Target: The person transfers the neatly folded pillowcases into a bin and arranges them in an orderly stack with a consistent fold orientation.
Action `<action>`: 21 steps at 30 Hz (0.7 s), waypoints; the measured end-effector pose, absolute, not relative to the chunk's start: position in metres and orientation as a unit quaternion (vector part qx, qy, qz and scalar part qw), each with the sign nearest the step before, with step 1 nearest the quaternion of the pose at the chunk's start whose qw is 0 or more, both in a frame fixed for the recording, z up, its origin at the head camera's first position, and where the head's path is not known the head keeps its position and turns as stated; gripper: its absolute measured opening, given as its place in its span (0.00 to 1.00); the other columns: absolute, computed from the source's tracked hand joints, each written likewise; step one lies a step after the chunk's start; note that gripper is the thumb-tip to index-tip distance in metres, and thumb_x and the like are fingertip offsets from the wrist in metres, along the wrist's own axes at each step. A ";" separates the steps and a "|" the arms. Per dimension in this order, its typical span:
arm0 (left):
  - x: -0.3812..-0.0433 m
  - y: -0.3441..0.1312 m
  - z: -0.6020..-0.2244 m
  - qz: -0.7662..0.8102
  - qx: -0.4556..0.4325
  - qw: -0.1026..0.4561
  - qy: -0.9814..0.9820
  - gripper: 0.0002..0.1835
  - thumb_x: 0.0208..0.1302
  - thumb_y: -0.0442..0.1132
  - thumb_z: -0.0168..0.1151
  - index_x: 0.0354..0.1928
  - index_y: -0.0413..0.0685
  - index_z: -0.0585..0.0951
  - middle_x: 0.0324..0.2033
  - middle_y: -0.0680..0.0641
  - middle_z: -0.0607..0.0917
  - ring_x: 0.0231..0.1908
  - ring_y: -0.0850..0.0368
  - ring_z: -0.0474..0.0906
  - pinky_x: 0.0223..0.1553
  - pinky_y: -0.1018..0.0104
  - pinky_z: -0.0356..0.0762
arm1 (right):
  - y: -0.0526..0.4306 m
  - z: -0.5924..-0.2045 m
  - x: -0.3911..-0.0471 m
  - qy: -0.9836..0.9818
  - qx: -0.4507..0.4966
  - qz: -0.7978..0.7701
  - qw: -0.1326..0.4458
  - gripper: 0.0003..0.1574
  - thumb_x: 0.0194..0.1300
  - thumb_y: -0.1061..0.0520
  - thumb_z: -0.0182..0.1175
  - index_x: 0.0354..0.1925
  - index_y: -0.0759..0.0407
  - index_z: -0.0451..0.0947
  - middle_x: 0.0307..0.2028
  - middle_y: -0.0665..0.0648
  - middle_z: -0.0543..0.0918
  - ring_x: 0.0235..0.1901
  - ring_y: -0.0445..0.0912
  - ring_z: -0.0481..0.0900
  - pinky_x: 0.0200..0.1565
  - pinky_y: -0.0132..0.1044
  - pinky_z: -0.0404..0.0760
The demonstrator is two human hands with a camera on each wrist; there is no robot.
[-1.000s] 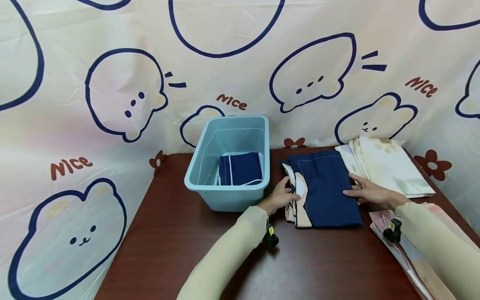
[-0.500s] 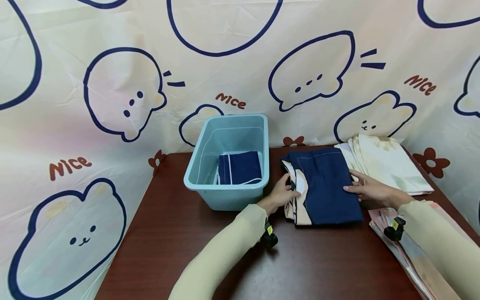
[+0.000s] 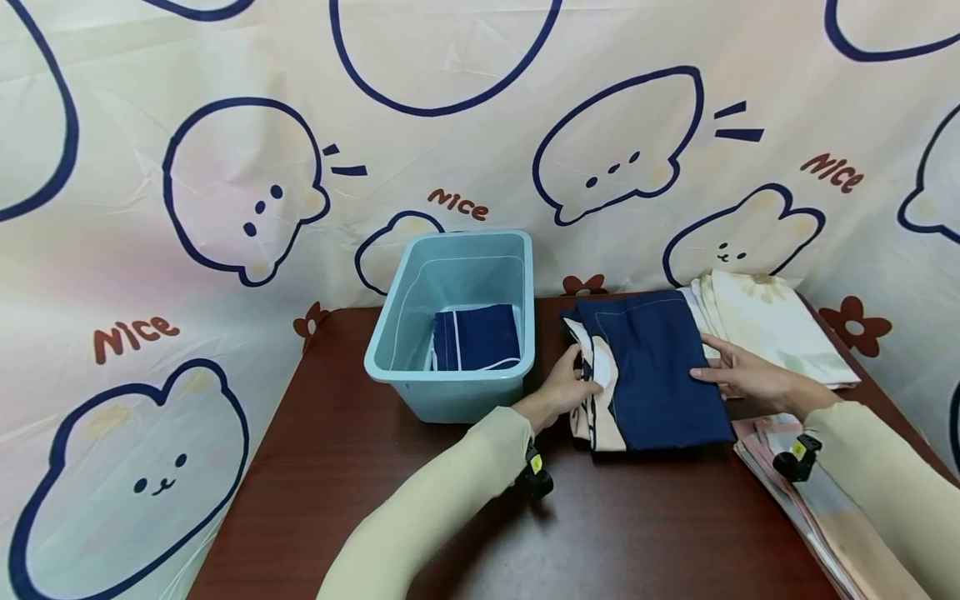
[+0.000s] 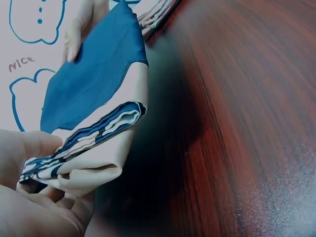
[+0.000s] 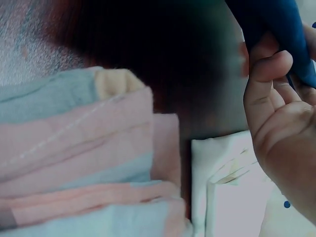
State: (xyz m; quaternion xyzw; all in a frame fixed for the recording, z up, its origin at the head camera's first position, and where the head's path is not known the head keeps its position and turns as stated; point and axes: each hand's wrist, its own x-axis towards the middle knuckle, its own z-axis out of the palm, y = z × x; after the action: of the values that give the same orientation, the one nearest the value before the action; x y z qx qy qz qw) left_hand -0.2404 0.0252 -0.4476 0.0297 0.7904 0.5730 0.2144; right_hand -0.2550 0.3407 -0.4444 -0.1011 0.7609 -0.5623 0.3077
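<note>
A folded navy cloth (image 3: 652, 375) with a cream patterned side is held between both hands on the right of the table. My left hand (image 3: 558, 390) pinches its layered left edge, thumb on top; in the left wrist view the fingers lie under the stacked folds (image 4: 94, 140). At the opposite edge, my right hand (image 3: 753, 377) grips the cloth with its thumb over the navy face. The right wrist view shows that thumb (image 5: 274, 66) against the blue fabric, the other fingers partly hidden.
Left of the cloth stands a light blue plastic tub (image 3: 450, 377) holding a folded navy cloth (image 3: 486, 335). A white folded cloth (image 3: 780, 321) lies at the back right, and a pink and grey folded cloth (image 5: 89, 133) lies under the right forearm. A printed curtain (image 3: 225, 183) hangs behind the table.
The right hand has shifted slightly to the right, with the cloth's right edge drawn along. The left hand keeps its grip in nearly the same place.
</note>
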 end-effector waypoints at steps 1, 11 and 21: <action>-0.240 0.025 -0.446 0.573 0.031 0.213 0.791 0.45 0.63 0.36 0.62 0.76 0.61 0.50 0.75 0.47 0.57 0.71 0.48 0.62 0.64 0.50 0.70 | 0.340 -0.442 -0.254 0.763 -0.101 -0.560 0.305 0.56 0.73 0.53 0.52 0.75 0.53 0.20 0.56 0.41 0.78 0.49 0.41 0.84 0.50 0.41 0.83; -0.232 0.027 -0.433 0.569 0.043 0.199 0.797 0.43 0.63 0.35 0.62 0.76 0.62 0.51 0.75 0.49 0.58 0.71 0.49 0.62 0.65 0.51 0.70 | 0.338 -0.431 -0.247 0.791 -0.091 -0.532 0.289 0.56 0.73 0.51 0.52 0.76 0.56 0.21 0.72 0.75 0.54 0.50 0.36 0.83 0.52 0.42 0.82; -0.222 0.028 -0.423 0.560 0.053 0.195 0.803 0.43 0.64 0.31 0.60 0.75 0.63 0.52 0.75 0.50 0.57 0.71 0.50 0.62 0.59 0.55 0.73 | 0.338 -0.422 -0.238 0.798 -0.104 -0.522 0.284 0.55 0.74 0.51 0.51 0.75 0.57 0.21 0.70 0.78 0.57 0.50 0.37 0.83 0.52 0.42 0.83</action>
State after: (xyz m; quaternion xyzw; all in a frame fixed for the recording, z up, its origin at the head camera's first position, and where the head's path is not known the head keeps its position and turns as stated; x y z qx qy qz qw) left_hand -0.2218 0.0276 -0.4233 0.0528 0.8035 0.5598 0.1955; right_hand -0.2385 0.3378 -0.4221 -0.1039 0.7977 -0.5216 0.2841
